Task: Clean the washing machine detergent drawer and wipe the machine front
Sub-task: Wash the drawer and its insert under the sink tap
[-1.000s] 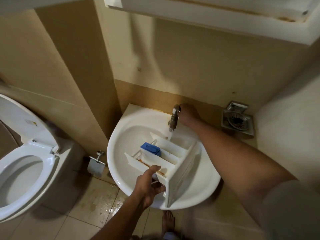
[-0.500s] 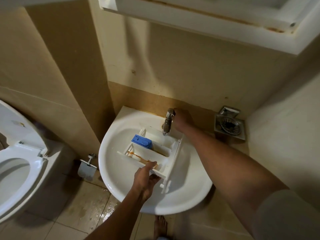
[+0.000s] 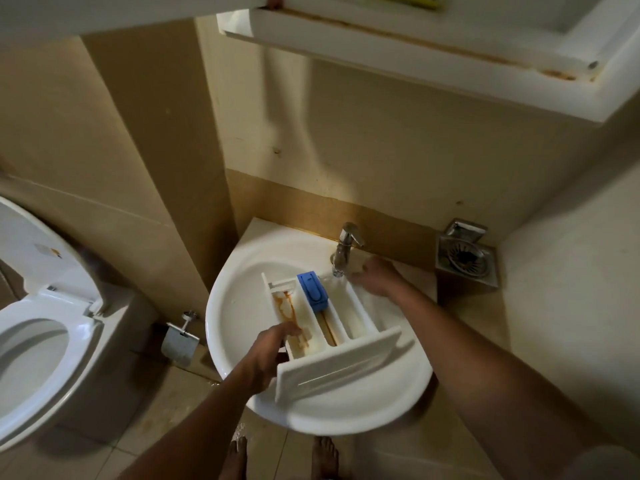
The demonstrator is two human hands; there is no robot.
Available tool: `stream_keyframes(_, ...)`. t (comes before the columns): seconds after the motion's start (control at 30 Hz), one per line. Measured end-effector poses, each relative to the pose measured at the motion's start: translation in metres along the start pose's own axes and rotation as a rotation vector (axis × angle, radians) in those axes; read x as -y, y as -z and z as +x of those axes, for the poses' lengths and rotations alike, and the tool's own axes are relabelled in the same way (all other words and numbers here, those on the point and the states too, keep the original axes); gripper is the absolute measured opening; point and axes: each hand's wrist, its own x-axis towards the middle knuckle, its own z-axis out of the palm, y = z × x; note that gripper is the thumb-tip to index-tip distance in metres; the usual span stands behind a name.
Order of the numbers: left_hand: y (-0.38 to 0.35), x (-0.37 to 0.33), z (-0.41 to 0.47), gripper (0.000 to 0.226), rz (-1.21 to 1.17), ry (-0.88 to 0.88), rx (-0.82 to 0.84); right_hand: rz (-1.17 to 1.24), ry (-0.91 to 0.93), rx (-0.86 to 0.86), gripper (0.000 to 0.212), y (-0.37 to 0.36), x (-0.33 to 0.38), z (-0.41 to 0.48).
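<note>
The white detergent drawer lies in the white sink, front panel toward me. Brown residue streaks its left compartment, and a blue insert sits in the middle one. My left hand grips the drawer's left wall near the front panel. Above the drawer's far end stands the chrome tap, with water running from its spout into the drawer. My right hand hovers just right of the spout over the drawer's far right corner, fingers spread, holding nothing.
A toilet with its lid up stands at the left. A toilet-roll holder hangs on the wall beside the sink. A metal floor drain sits at the right. A white cabinet overhangs above. My bare feet stand under the sink.
My right hand has come off the tap and moved right of the spout. My left hand has turned the drawer so its front panel faces me. The water keeps running.
</note>
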Motion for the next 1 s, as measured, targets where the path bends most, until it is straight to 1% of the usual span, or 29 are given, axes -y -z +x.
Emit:
stream_keyframes(0.03,0.003,-0.005,0.000,0.036,0.023,0.010,0.020,-0.041,-0.053,0.098,0.047,-0.004,-0.010,-0.010)
stream_keyframes(0.07,0.005,-0.009,0.001,0.036,0.047,0.021,0.047,-0.014,-0.119,0.196,0.052,-0.007,-0.021,-0.018)
stream_keyframes(0.1,0.007,-0.013,0.002,0.035,0.074,0.037,0.089,0.093,-0.181,0.286,0.054,-0.011,-0.032,-0.025)
stream_keyframes(0.17,0.007,-0.023,0.002,0.031,0.147,0.070,0.179,0.423,-0.259,0.420,0.058,-0.020,-0.051,-0.039)
stream_keyframes(0.2,0.006,-0.029,0.003,0.030,0.181,0.090,0.202,0.573,-0.287,0.439,0.058,-0.027,-0.059,-0.043)
stream_keyframes(0.23,0.005,-0.034,0.005,0.035,0.215,0.104,0.208,0.702,-0.309,0.432,0.053,-0.033,-0.065,-0.049)
stream_keyframes(0.3,0.007,-0.045,0.016,0.058,0.259,0.143,0.228,0.866,-0.335,0.345,0.034,-0.045,-0.067,-0.061)
stream_keyframes(0.37,0.007,-0.058,0.024,0.084,0.262,0.206,0.289,0.908,-0.355,0.208,0.016,-0.054,-0.067,-0.072)
stream_keyframes(0.4,0.006,-0.065,0.025,0.089,0.258,0.235,0.300,0.899,-0.360,0.156,0.010,-0.057,-0.068,-0.076)
stream_keyframes(0.43,0.006,-0.072,0.024,0.086,0.268,0.230,0.310,0.888,-0.369,0.123,0.007,-0.060,-0.067,-0.081)
stream_keyframes(0.5,0.007,-0.084,0.024,0.078,0.345,0.171,0.292,0.913,-0.414,0.069,0.008,-0.065,-0.066,-0.089)
stream_keyframes(0.57,0.012,-0.091,0.033,0.089,0.385,0.131,0.230,0.983,-0.468,0.008,0.016,-0.070,-0.062,-0.097)
stream_keyframes(0.67,0.023,-0.093,0.043,0.109,0.406,0.099,0.176,1.107,-0.484,-0.093,0.031,-0.082,-0.051,-0.105)
stream_keyframes(0.7,0.025,-0.093,0.042,0.109,0.406,0.089,0.135,1.132,-0.491,-0.141,0.035,-0.085,-0.046,-0.107)
stream_keyframes(0.77,0.028,-0.091,0.038,0.094,0.365,0.060,0.037,1.157,-0.510,-0.236,0.038,-0.092,-0.039,-0.111)
stream_keyframes(0.8,0.031,-0.090,0.039,0.087,0.318,0.026,-0.007,1.177,-0.515,-0.276,0.037,-0.095,-0.037,-0.114)
stream_keyframes(0.87,0.039,-0.087,0.048,0.086,0.227,-0.039,-0.098,1.210,-0.532,-0.342,0.032,-0.101,-0.029,-0.123)
stream_keyframes(0.9,0.041,-0.085,0.051,0.086,0.176,-0.041,-0.119,1.227,-0.545,-0.376,0.029,-0.105,-0.026,-0.126)
stream_keyframes(1.0,0.041,-0.083,0.051,0.085,0.118,-0.022,-0.083,1.328,-0.586,-0.478,0.016,-0.117,-0.015,-0.136)
